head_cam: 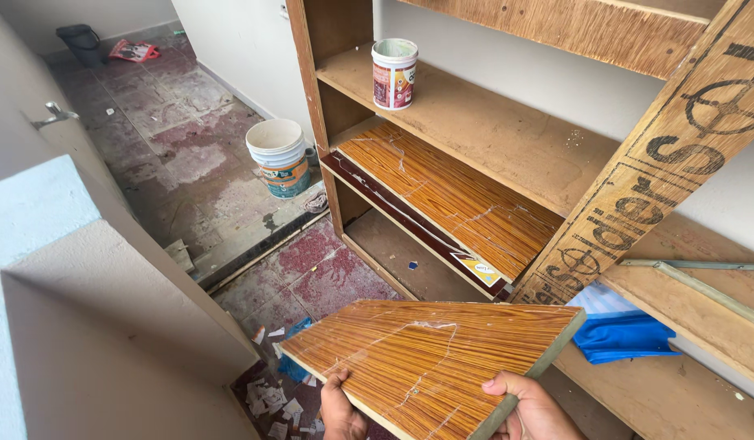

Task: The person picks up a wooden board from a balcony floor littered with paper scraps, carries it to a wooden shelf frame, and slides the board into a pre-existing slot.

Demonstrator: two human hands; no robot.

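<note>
- While both hands hold the laminated board (430, 358) only at its near edge, the far end hangs free above the floor, so I think it can tip down and slip.
- The left hand (341, 410) is closed on the near edge with its thumb on top; the right hand (533, 410) grips the corner, thumb on the striped face. The fingers beneath are hidden.
- The board is low in front of the wooden shelf unit (483, 130), near the leaning printed plank (662, 171); a swing could knock that plank.
- A similar laminated panel (450, 195) already lies on a lower shelf, and the small paint tub (394, 73) above may be bumped.
- Paper scraps (275, 399) on the floor could make a foot slide.
</note>
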